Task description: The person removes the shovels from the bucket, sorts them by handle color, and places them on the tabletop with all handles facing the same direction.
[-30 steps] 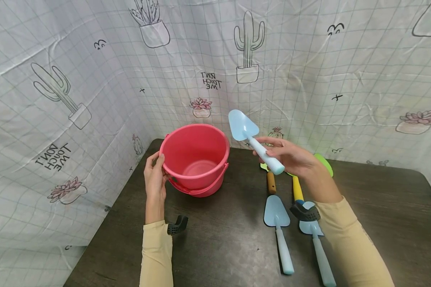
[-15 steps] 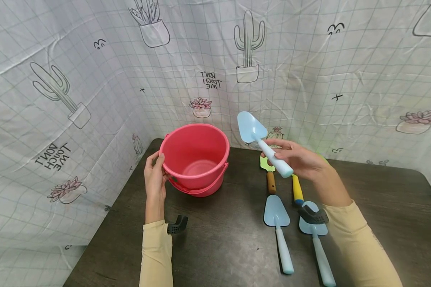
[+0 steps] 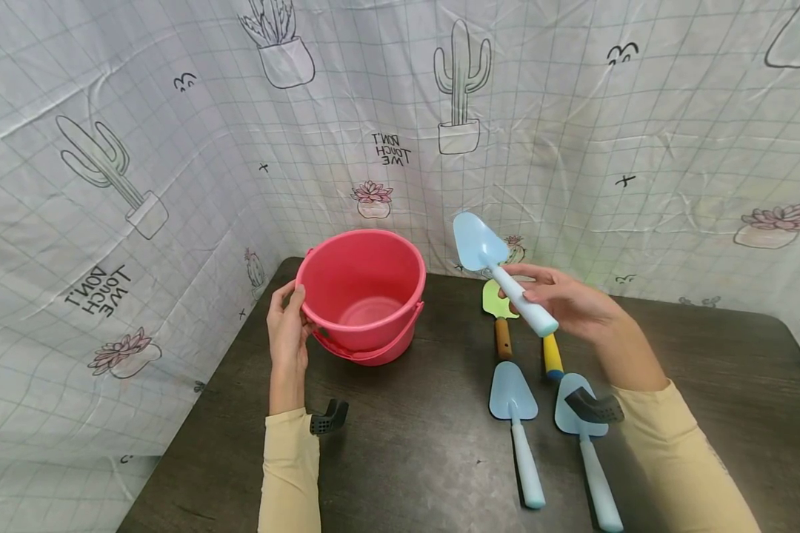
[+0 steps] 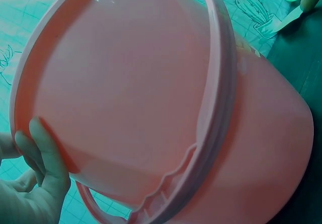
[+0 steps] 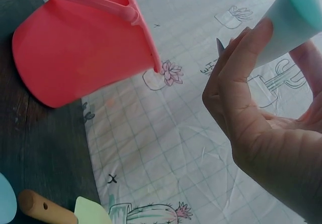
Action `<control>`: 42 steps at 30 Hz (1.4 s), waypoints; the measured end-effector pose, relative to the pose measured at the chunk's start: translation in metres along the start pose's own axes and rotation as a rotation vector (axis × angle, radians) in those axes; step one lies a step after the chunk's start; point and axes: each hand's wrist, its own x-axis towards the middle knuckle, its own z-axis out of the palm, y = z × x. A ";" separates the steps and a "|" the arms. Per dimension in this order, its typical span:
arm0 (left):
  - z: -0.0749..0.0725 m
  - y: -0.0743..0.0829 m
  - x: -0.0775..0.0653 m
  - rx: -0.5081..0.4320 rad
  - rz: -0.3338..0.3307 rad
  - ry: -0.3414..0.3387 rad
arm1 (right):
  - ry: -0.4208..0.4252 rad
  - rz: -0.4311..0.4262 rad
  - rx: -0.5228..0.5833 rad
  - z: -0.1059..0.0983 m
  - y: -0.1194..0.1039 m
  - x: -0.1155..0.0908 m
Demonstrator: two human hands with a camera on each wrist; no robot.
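In the head view a red bucket (image 3: 373, 344) stands at the back left of the table, its handle hanging down in front. My left hand (image 3: 287, 333) grips its left rim, thumb on the near side; the left wrist view shows the fingers (image 4: 48, 156) at that rim. To the right of the bucket, raised above the table, my right hand (image 3: 567, 300) pinches a light blue trowel (image 3: 520, 296) by its handle, blade up and tilted left. The right wrist view shows the butt of that handle (image 5: 294, 20) between thumb and fingers.
Two more blue trowels (image 3: 525, 459) (image 3: 595, 474) lie at the front right. Behind them are a green-bladed tool with a wooden handle (image 3: 503, 339) and a yellow-handled tool (image 3: 552, 357), its far end hidden by my right hand. A patterned cloth (image 3: 540, 133) hangs behind the table.
My right hand has moved right and slightly down with the trowel, away from the bucket. The green blade behind it has come into view. The left hand and the bucket stay put.
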 end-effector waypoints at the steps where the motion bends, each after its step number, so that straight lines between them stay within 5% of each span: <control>1: 0.000 0.000 0.000 0.001 0.000 0.000 | 0.005 0.003 -0.005 -0.001 0.000 -0.001; 20: 0.000 -0.001 0.000 0.001 -0.004 -0.003 | -0.100 -0.024 0.016 -0.016 0.011 -0.013; 31: 0.000 -0.001 -0.001 -0.010 0.003 -0.003 | -0.175 -0.012 0.161 -0.023 0.019 -0.020; 42: 0.000 0.001 -0.001 -0.007 -0.002 -0.008 | -0.182 -0.028 0.165 -0.033 0.032 -0.030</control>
